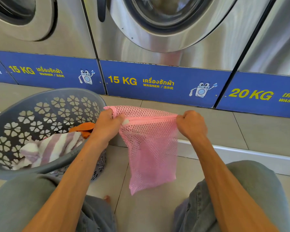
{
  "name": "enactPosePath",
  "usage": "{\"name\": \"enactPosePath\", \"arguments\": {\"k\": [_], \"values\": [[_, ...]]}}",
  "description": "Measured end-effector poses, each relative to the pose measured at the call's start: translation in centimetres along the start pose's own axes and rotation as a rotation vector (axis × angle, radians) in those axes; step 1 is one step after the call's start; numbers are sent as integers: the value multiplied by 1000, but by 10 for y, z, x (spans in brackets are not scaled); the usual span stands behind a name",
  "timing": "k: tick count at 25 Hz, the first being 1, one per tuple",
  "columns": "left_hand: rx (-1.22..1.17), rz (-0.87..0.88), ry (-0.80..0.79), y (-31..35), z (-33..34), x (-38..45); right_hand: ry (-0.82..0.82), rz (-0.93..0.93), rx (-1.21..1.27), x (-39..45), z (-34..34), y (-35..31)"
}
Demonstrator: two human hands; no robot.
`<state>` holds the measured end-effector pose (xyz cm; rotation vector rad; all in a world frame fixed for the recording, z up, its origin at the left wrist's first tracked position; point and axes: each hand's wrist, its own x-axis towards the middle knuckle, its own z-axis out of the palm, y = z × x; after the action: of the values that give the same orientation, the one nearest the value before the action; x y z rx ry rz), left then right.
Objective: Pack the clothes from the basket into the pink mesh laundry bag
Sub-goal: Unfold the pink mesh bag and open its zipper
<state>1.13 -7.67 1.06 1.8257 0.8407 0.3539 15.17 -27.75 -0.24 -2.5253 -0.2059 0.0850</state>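
Mid-frame, left hand (107, 124) and right hand (192, 123) pinch the flat pink mesh laundry bag (151, 148) taut; best slide its zip fully open before loading clothes.

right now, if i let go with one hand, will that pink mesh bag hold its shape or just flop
Probably flop: the pink mesh bag hangs limp below the left hand and right hand, which grip its top edge. It looks thin, see-through and empty, so likely very light. The open weave should give fingers good purchase rather than slipping.
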Motion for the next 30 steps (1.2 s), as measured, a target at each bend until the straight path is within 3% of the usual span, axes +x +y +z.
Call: {"name": "enactPosePath", "arguments": {"k": [4,8,12,14,17,23,30], "values": [[441,-20,-1,0,9,-8,-195,-183,126,-23,10,-12],[553,118,49,-16,31,-19,-294,-358,123,-40,22,-24],[684,277,111,-24,44,-24,-302,-377,129,-43,24,-28],[749,445,40,-28,44,-19,-336,-378,123,-44,26,-28],[618,523,-73,-29,46,-18,-403,-353,146,-43,27,-26],[542,432,-18,-18,37,-21,-379,-394,-49,-37,23,-20],[274,335,327,7,-12,-12,-189,-70,-281,-2,-12,7]]}}
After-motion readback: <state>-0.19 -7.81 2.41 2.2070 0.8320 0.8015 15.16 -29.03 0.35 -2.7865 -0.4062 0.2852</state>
